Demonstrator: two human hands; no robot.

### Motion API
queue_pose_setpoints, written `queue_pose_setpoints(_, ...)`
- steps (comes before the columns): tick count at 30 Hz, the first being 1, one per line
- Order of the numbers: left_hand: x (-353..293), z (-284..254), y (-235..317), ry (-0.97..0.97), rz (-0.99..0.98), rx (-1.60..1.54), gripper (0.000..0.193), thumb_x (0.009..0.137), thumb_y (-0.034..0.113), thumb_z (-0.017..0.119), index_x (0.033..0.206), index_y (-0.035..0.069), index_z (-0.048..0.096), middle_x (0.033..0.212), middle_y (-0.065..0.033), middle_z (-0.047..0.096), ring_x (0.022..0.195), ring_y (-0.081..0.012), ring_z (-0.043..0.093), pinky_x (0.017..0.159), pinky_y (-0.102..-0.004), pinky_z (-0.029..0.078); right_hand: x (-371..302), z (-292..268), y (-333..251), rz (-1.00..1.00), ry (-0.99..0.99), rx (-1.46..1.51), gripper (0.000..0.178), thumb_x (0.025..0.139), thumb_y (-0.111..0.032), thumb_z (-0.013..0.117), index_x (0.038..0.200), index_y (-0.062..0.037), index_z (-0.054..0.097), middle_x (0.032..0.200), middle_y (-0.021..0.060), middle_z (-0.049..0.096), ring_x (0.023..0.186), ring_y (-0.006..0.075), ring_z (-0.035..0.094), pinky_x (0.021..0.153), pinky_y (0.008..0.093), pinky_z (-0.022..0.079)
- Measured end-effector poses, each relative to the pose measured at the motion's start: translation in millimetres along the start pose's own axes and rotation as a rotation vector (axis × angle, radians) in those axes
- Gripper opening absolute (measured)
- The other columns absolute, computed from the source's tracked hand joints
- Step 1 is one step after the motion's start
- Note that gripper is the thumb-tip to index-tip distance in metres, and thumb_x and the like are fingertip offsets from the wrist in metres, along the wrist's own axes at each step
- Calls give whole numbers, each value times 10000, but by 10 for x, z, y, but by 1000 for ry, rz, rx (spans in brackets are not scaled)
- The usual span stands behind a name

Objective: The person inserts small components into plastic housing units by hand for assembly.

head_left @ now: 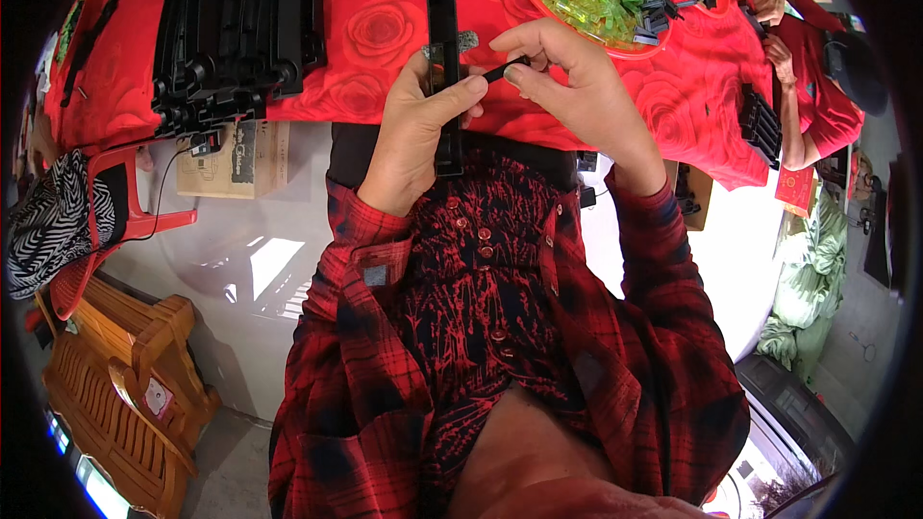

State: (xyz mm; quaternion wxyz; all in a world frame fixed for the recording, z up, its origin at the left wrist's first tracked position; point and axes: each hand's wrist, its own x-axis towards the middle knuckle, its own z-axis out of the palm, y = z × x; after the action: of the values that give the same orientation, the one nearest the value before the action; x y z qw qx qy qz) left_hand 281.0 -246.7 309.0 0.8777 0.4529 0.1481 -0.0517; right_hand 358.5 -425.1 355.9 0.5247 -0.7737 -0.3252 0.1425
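My left hand (pixel 409 135) is closed round a long, narrow black plastic trough-like part (pixel 441 14), which stands upright in the picture over the table's near edge. Between the fingertips of my right hand (pixel 582 82) is one end of a small black plastic strip (pixel 502 71). The strip's other end meets my left thumb, beside the long part. Behind my left fingers a small greyish patterned piece (pixel 467 41) shows; what it belongs to I cannot tell. My right palm and some left fingertips are hidden.
A red basin (pixel 630 53) of yellow-green translucent pieces and small black pieces stands just beyond my right hand. Many long black parts (pixel 240 24) are piled at left on the red rose-patterned tablecloth (pixel 380 34). Another person (pixel 817 106) works at far right, near stacked black parts (pixel 760 125).
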Motion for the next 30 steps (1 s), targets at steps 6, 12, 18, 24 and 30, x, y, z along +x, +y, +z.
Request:
queue_pose_setpoints(6,-19,34,22,31,48,4,364,864,83,749,1170,45,556,975,-34,649,743,-89,601,659,-226,467,-6,99,62,55,114,134,215,922,-12,632,1136,-21,628,933,23,645,802,84,606,726,235,497)
queue_pose_setpoints(12,-5,30,33,-9,88,-48,310,883,92,718,1141,22,562,1000,-72,665,758,-113,621,657,-243,475,-54,100,132,110,167,382,146,938,2,621,1081,-17,645,953,29,642,837,90,628,738,235,510)
queue_pose_setpoints(18,-24,9,40,-25,66,-138,278,899,107,693,1126,6,567,1047,-118,678,772,-136,631,656,-272,489,-97,108,34,-239,335,-12,143,890,61,629,1011,-6,667,1000,91,666,910,190,660,790,279,540)
queue_pose_setpoints(24,-29,18,18,-27,47,-144,349,921,114,693,1221,2,554,1038,-94,666,800,-139,634,671,-276,498,-156,148,3,-452,359,-348,204,818,109,647,994,10,677,1074,147,666,963,284,660,829,337,551)
queue_pose_setpoints(30,-22,9,40,-84,28,-265,371,927,120,696,1251,12,551,1034,-67,655,805,-137,637,680,-277,504,-189,186,99,-572,315,-402,319,740,142,649,1029,11,684,1138,149,644,991,305,656,837,366,555)
